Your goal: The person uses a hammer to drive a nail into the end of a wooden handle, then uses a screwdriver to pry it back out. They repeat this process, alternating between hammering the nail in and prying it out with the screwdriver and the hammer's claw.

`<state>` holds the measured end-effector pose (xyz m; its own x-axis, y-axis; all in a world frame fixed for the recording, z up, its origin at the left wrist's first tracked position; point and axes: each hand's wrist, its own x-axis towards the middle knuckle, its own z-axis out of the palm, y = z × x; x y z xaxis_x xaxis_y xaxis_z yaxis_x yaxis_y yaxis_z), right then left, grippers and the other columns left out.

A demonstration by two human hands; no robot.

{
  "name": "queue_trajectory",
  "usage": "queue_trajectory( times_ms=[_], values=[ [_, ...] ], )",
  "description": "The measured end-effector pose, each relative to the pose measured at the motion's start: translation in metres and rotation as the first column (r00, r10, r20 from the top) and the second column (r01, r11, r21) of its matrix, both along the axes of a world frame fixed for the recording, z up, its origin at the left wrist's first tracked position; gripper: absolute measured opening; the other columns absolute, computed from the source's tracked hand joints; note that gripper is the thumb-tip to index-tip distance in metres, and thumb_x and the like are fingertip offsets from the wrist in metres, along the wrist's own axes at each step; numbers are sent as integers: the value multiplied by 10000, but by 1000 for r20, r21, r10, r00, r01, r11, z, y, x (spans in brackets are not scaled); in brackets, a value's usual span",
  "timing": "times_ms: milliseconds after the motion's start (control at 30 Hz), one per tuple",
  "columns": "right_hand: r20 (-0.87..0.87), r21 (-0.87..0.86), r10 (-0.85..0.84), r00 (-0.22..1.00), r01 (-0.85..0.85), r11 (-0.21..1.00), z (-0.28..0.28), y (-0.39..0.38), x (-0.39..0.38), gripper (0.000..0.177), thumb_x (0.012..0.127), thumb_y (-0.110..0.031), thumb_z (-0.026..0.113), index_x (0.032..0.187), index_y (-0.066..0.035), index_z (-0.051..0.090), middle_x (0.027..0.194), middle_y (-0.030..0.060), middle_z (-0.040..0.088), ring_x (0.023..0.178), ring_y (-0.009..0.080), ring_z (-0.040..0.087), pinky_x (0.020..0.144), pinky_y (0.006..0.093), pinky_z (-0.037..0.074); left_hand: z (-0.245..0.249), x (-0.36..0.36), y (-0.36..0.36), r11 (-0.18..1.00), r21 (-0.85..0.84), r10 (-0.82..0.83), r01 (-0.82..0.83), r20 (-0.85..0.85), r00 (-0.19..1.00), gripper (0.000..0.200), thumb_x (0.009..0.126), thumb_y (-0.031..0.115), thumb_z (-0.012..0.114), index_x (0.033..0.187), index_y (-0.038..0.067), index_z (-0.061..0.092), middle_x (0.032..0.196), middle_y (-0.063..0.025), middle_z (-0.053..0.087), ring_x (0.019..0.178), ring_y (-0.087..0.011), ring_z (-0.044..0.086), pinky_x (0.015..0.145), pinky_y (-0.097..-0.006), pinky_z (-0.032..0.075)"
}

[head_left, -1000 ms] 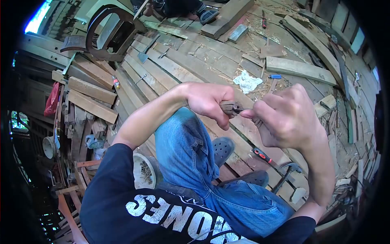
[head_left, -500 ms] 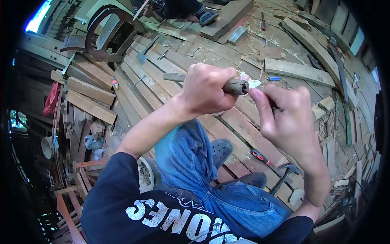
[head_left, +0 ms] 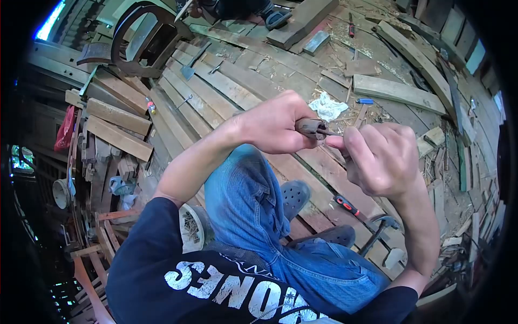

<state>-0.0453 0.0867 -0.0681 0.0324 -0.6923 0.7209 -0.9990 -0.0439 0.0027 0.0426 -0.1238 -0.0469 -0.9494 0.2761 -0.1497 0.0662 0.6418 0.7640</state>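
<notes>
Just on the near side of the crumpled white wad (head_left: 328,106), there's a short wooden piece (head_left: 306,127) with a split or hollow-looking end. Left hand (head_left: 275,124) is wrapped tight around it, that end poking out past the fingers toward the right. Right hand (head_left: 383,157), to the right of the wad and nearer than it, has thumb and fingers pinched on a thin dark rod (head_left: 333,133), whose other end meets the wood's open end; can't tell whether it actually goes inside. Small blue item (head_left: 365,101) sits just right of the wad, with a long squared timber (head_left: 399,94) past it. Well nearer than the wad you've got a red-and-black handled tool (head_left: 346,205) and a hammer (head_left: 376,237) close by. Way beyond the wad there's a grey block (head_left: 317,42), a thick beam (head_left: 302,24) next to it, and another person's sandalled foot (head_left: 278,20) beside the beam
</notes>
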Motion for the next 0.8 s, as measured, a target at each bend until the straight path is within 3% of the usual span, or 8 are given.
queue_trajectory(
  times_ms=[167,233,333,433,533,667,733,800],
  values=[
    [-10,-8,-73,997,73,997,10,-8,9,258,788,-137,725,646,-50,527,515,-21,383,389,126,446,338,291,320,-7,-1,-8,996,65,-62,65,-53,997,210,807,126,739,686,9,612,515,-49,508,461,-113,432,454,-318,343],
    [-43,26,-97,994,98,995,18,-7,8,350,853,-194,688,590,-62,500,506,-27,394,378,110,465,317,277,332,-10,-2,-10,968,239,-98,82,54,994,213,811,96,731,687,-4,589,511,-15,467,476,-90,397,455,-318,322],
    [-153,21,-56,987,60,998,23,-6,4,355,859,-187,678,583,-55,499,498,-24,400,377,105,466,314,278,333,-8,0,-9,957,286,-98,45,176,979,242,806,75,727,653,-9,560,511,-5,454,478,-82,399,452,-319,307],
    [-96,46,1,995,3,999,11,-4,3,243,755,-163,766,715,-37,562,535,-26,361,408,131,424,392,295,288,-4,1,-11,965,245,-157,93,254,954,278,803,78,723,619,-3,531,510,0,443,478,-78,395,449,-317,293],
    [-87,-8,38,995,-39,999,4,-8,2,363,842,-188,701,577,-54,492,512,-29,375,383,101,459,324,269,348,2,-1,-8,974,212,-149,82,322,935,299,800,90,719,599,4,515,512,3,447,479,-74,395,449,-313,290],
    [-61,-40,27,998,-30,999,1,-7,3,270,799,-152,734,666,-47,524,521,-19,372,387,119,446,338,288,351,-6,-1,-11,960,254,-198,121,305,932,298,798,114,717,608,0,518,505,-6,435,476,-70,393,448,-318,293],
    [12,-30,34,999,-34,999,0,-6,7,211,759,-98,759,739,-38,558,523,-5,380,390,141,441,349,311,351,-8,1,-9,977,199,-104,79,120,987,287,795,121,710,616,1,521,497,-46,437,450,-112,398,448,-328,306],
    [138,63,-122,983,114,991,3,-6,20,360,887,-239,663,624,-73,481,523,-21,400,394,110,492,330,291,388,-7,1,-9,980,168,-110,108,2,994,273,792,115,704,622,2,523,500,-67,442,441,-154,399,448,-335,312]
  ],
)
